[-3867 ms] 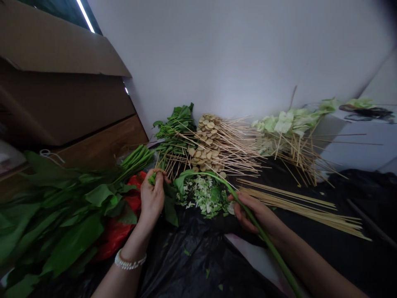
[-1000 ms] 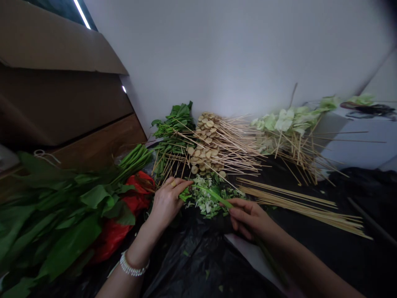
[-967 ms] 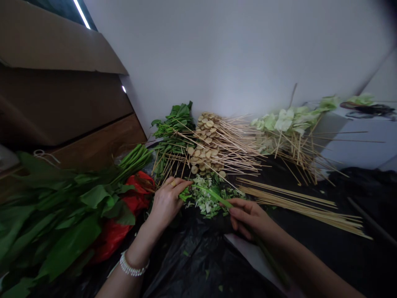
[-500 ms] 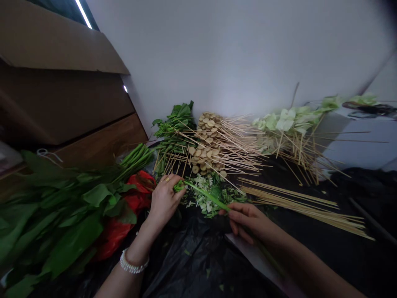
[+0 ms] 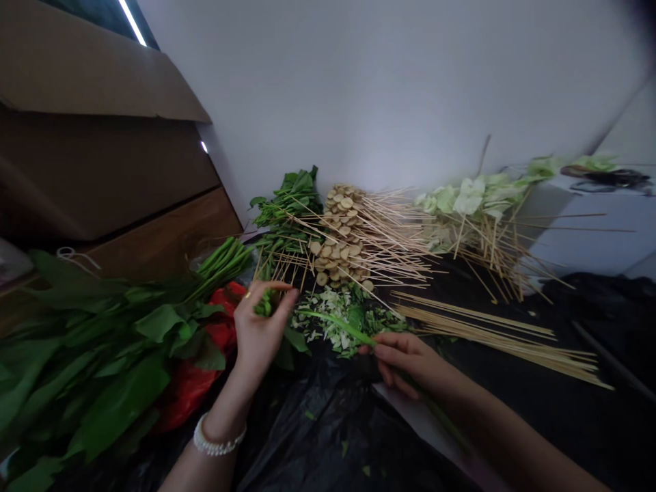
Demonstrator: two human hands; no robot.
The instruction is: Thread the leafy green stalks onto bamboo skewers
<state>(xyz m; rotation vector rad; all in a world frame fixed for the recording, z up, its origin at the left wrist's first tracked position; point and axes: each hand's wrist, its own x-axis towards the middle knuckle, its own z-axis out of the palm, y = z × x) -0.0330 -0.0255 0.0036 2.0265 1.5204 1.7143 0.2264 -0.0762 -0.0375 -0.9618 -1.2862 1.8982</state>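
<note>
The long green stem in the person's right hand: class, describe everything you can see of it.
The green stem is long, thin, smooth and bright, like a fresh vegetable stalk. The right hand pinches it partway along. Its free end slants up and left over the chopped greens, and the rest runs back beside the forearm, blurred. The left hand, closed on a wad of green pieces, does not touch it.

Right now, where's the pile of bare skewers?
Bare skewers lie right of centre in the head view, on the black sheet, just past the right hand.
</note>
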